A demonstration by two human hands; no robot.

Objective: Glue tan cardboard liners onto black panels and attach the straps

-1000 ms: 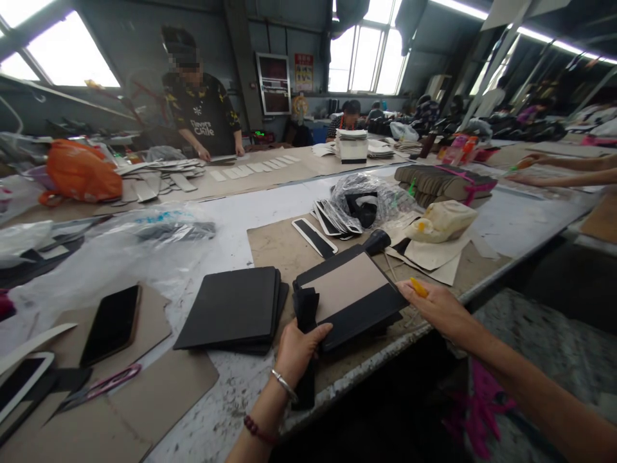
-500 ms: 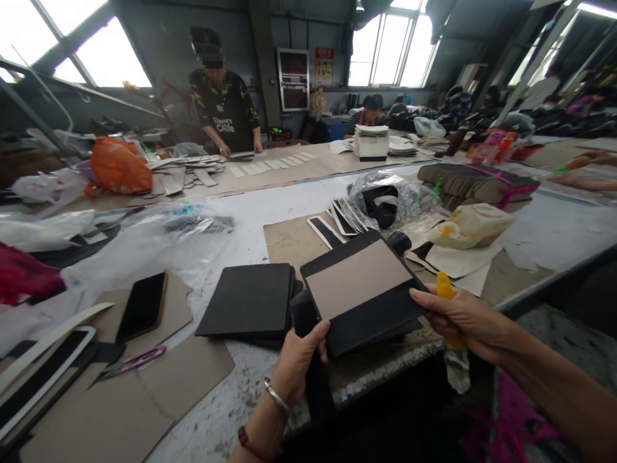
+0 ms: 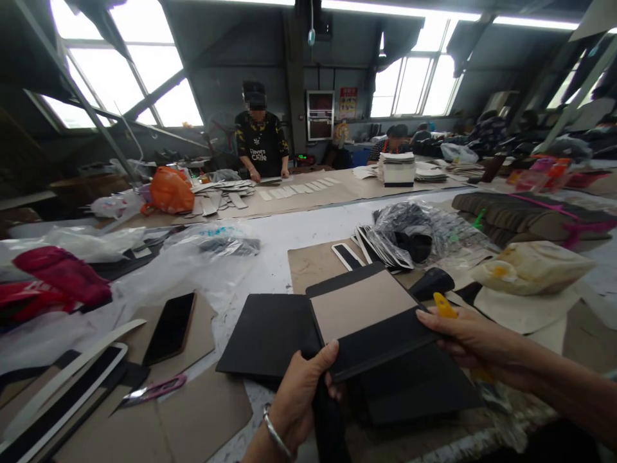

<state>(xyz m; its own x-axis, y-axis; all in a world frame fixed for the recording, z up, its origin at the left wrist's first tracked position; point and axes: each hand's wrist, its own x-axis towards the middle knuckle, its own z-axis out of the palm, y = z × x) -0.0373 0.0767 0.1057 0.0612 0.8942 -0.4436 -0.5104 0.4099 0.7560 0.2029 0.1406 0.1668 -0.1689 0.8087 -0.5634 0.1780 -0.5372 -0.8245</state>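
Observation:
My left hand (image 3: 303,392) is closed on the near left corner of a black cover panel (image 3: 380,344) with a tan board (image 3: 359,303) glued in its middle, and also grips a dark strip (image 3: 328,421). My right hand (image 3: 470,337) pinches the panel's right edge while holding a yellow-handled tool (image 3: 444,306). The panel is lifted just above a stack of black panels (image 3: 414,386). A second black stack (image 3: 265,334) lies to the left.
A phone (image 3: 169,326) rests on brown cardboard, with pink scissors (image 3: 154,390) nearer me. A plastic bag of black pieces (image 3: 414,231) and a cream bag (image 3: 530,267) lie behind. A person in black (image 3: 260,145) works at the far table side.
Both hands have raised the tan-faced panel off the stack and drawn it toward me. The camera has tilted up, so more of the hall shows.

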